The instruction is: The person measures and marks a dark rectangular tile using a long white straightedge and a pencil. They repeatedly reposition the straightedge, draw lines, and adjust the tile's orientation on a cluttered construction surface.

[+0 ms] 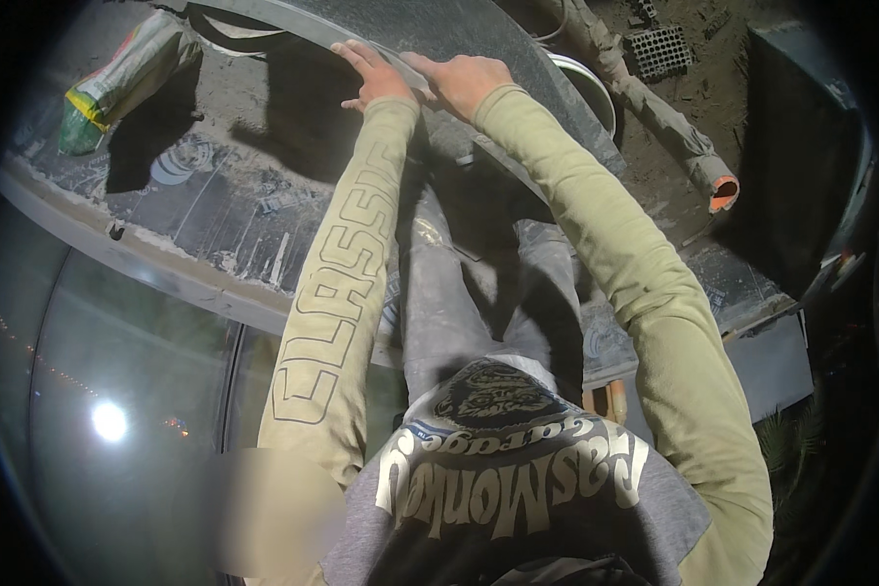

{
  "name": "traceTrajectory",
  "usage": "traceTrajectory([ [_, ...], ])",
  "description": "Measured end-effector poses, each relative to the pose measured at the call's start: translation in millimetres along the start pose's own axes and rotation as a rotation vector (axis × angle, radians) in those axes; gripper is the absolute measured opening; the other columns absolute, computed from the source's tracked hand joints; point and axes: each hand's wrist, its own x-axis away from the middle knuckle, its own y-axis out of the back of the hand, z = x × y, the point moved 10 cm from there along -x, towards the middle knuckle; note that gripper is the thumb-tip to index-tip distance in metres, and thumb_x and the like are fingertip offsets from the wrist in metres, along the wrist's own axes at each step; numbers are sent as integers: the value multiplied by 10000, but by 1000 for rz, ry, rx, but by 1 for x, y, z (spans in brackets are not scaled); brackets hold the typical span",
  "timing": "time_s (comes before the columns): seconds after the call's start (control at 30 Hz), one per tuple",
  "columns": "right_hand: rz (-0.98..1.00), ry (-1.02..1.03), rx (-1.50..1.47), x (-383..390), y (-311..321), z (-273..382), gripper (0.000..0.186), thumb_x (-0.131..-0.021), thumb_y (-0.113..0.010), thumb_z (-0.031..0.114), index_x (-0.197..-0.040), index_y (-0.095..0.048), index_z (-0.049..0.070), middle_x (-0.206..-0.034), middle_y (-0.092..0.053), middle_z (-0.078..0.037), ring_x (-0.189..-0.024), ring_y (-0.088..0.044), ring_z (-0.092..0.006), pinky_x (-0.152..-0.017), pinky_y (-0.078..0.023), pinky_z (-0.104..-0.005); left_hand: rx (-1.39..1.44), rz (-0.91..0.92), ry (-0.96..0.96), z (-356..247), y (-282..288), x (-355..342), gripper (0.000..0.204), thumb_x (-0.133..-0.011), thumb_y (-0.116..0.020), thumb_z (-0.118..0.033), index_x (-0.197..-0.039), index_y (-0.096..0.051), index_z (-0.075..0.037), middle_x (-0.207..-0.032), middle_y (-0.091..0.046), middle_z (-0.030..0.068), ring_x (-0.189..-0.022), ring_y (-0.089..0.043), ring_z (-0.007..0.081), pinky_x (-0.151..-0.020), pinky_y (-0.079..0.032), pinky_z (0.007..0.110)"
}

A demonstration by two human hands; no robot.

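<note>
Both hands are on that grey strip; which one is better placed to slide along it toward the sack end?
Left, probably. The left hand lies flat on the grey strip, nearer the sack; the right hand sits behind it.

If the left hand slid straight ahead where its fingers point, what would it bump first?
Probably nothing soon: the left hand lies along the long grey metal strip, pointing up-left. It would likely just ride that strip; depth is unclear.

Dusty ledge [215, 210] bears sack [127, 73], pipe [669, 127], bucket [591, 83]
</note>
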Motion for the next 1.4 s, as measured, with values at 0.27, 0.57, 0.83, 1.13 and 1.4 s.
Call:
traceTrajectory([
  [0.27,166,-139,-71,126,-88,-70,696,-933,-486,137,-1513,-261,450,-970,-709,-147,-892,-700,-357,-743,-555,-474,-40,6,-13,-12,11,13,1585,-526,-947,-499,-1526,175,4,-1619,170,225,-1185,-619,378,-1144,-262,658],
  [0.57,394,-349,-51,286,-145,-151,732,-927,-502,118,-1524,-250,456,-936,-713,-149,-853,-706,-340,-719,-550,-475,-112,-42,-65,-13,2,9,1592,-502,-937,-572,-1530,117,30,-1621,124,238,-1217,-594,393,-1116,-301,680],
  [0.83,189,-254,-140,197,-112,-114,549,-947,-515,230,-1457,-410,404,-920,-713,-144,-851,-702,-352,-743,-549,-476,-184,-90,-104,-21,-5,11,1638,-447,-911,-668,-1522,83,65,-1617,78,260,-1240,-577,389,-1094,-339,678],
  [1.13,574,-512,23,420,-253,-250,653,-961,-511,227,-1509,-266,484,-973,-699,-124,-822,-697,-340,-721,-547,-460,-272,-185,-203,-24,-13,0,1630,-399,-881,-734,-1479,-61,171,-1565,-37,377,-1421,-323,460,-1097,-443,439],
  [1.4,166,-274,-229,295,-151,-150,607,-971,-545,319,-1499,-295,482,-865,-699,-109,-782,-700,-302,-685,-553,-462,-245,-189,-129,-22,-6,6,1611,-424,-920,-663,-1516,-13,99,-1605,-6,297,-1332,-470,439,-1035,-458,592],
])
